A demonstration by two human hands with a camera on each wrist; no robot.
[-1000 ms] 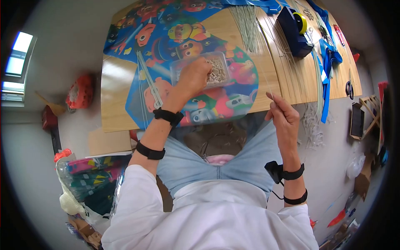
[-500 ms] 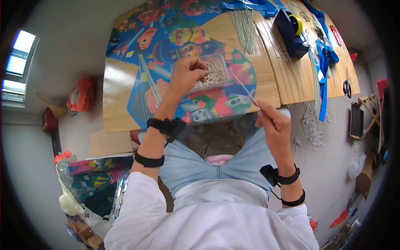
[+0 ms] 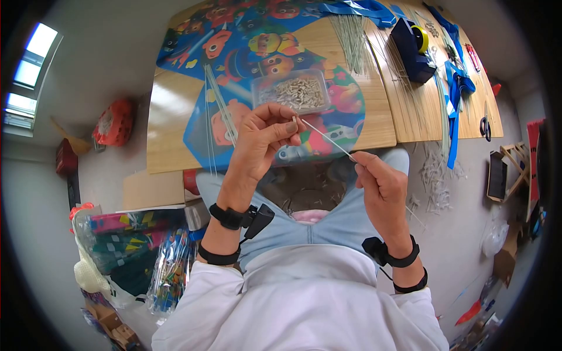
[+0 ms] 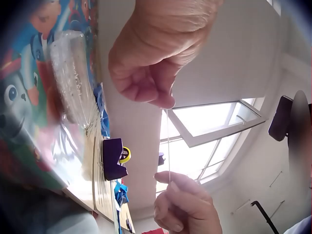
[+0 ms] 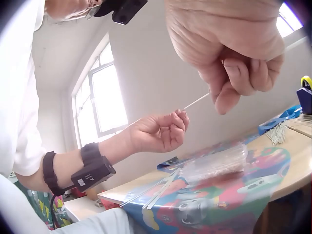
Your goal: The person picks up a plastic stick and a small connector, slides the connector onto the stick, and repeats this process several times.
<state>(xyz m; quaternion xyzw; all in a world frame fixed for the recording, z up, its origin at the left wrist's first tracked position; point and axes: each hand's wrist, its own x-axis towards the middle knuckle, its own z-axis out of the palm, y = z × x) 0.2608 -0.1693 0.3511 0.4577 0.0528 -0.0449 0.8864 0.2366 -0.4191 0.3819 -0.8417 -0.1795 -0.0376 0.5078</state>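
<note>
My right hand [image 3: 380, 181] pinches a thin white rod [image 3: 328, 139] between thumb and fingers, and the rod slants up to the left over the table's front edge. At its far end my left hand [image 3: 263, 140] pinches a small white piece [image 3: 295, 119] between thumb and forefinger, right at the rod's tip. In the left wrist view the rod [image 4: 169, 146] spans the gap between both hands. Just beyond the left hand stands a clear plastic tub [image 3: 323, 109] holding many small whitish pieces [image 3: 301, 90].
A colourful cartoon sheet [image 3: 275, 44] covers part of the wooden table [image 3: 377, 126]. Thin rods [image 3: 221, 108] lie on it at left, and a bundle of rods [image 3: 349, 50] at the back. A tape dispenser [image 3: 413, 55], blue ribbon [image 3: 459, 82] and scissors [image 3: 485, 126] are at right.
My left hand has left the tub and come toward me, now with a small white piece. The right hand's rod has swung left, so its tip meets the left fingertips.
</note>
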